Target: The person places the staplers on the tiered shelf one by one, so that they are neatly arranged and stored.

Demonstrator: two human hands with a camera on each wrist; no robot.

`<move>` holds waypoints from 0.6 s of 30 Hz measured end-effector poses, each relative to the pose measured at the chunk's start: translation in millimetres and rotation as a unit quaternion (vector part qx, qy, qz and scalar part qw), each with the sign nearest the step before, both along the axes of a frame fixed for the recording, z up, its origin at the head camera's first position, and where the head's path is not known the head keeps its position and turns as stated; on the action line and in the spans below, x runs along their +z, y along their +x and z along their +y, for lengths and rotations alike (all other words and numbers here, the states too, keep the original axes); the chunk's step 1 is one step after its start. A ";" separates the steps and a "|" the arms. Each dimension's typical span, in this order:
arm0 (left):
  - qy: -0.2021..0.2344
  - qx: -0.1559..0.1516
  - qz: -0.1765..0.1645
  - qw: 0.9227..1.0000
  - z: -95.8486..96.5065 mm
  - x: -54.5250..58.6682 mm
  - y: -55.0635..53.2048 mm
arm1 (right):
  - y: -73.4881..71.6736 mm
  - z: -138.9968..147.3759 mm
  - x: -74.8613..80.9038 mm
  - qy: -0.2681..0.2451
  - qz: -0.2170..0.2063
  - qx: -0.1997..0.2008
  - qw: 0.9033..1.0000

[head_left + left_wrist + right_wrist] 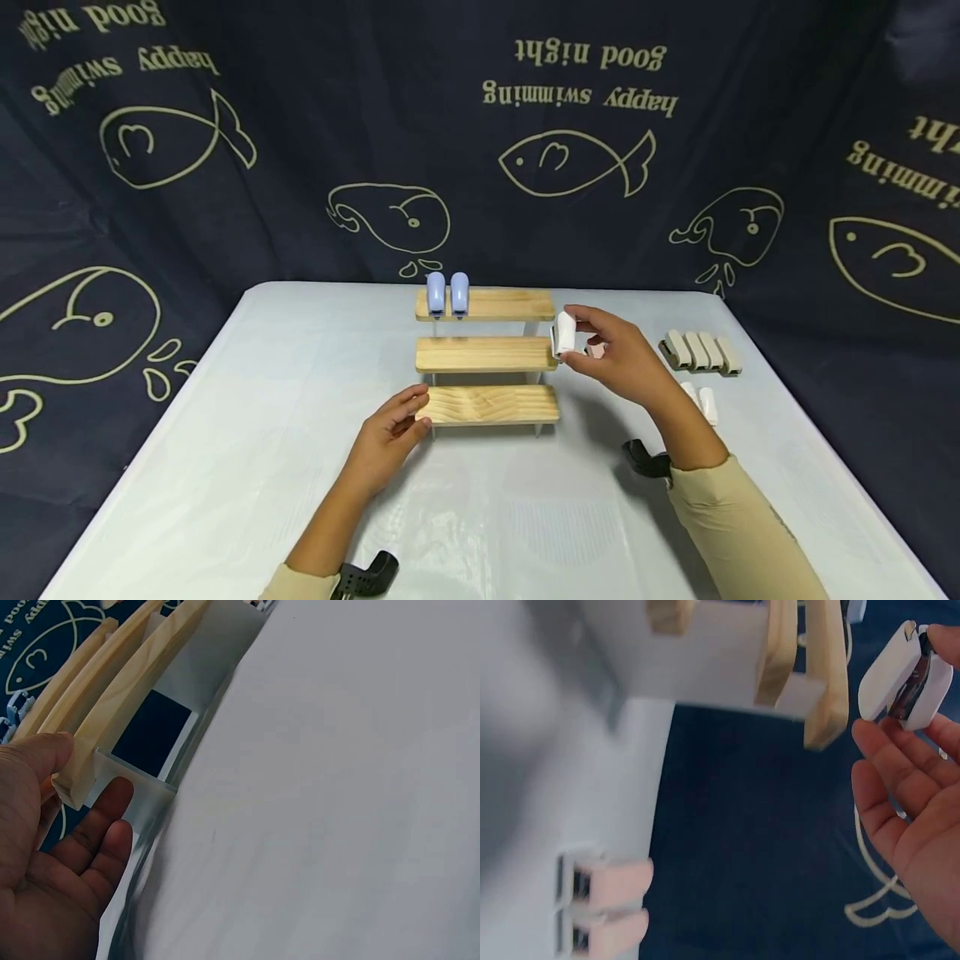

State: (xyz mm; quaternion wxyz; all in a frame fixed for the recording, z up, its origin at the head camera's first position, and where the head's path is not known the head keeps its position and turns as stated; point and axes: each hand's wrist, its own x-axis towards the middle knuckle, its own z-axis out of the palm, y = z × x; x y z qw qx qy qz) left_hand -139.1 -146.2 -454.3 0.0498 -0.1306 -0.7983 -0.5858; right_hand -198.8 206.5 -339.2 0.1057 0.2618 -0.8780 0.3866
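Observation:
A three-tier wooden display stand [487, 404] stands mid-table, its boards on pale side panels. My left hand [390, 437] holds the left end of the lowest board; in the left wrist view, the thumb [56, 750] lies against the wood and two fingers stand off below it. My right hand [618, 354] pinches a small white stapler [565, 332] by the right end of the middle board. Its hinged halves and dark inside show as the white stapler [891, 671] in the right wrist view. Two blue staplers [437, 293] stand at the left of the top board.
Several beige staplers [697, 352] stand in a row on the right of the white table [300, 350]. Nearer me is a white stapler [707, 407], with another partly behind my wrist. Two pink staplers [611, 881] appear in the right wrist view. A dark printed cloth [360, 125] hangs behind.

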 end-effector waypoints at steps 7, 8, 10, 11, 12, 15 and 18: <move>-0.005 -0.002 0.008 1.000 0.0 0.5 0.5 | -15.2 -29.8 10.9 0.018 0.016 0.024 0.999; -0.006 -0.002 0.009 1.000 0.1 0.7 0.7 | -17.1 -33.6 12.7 0.018 0.015 0.025 0.999; -0.007 -0.002 0.012 1.000 0.0 1.1 0.7 | -21.5 -41.1 15.6 0.020 0.011 0.027 0.999; -0.008 -0.002 0.013 1.000 -0.1 1.3 0.7 | -23.7 -44.7 16.9 0.018 0.007 0.027 0.999; -0.008 -0.003 0.015 1.000 -0.2 1.4 0.7 | -25.9 -48.1 18.0 0.017 0.003 0.027 0.999; -0.009 -0.002 0.015 1.000 -0.4 0.9 -0.1 | -32.4 -57.1 20.6 0.006 -0.021 0.033 0.999; -0.009 0.000 0.011 1.000 -0.2 0.2 -0.3 | -39.8 -64.5 22.0 -0.010 -0.041 0.048 0.998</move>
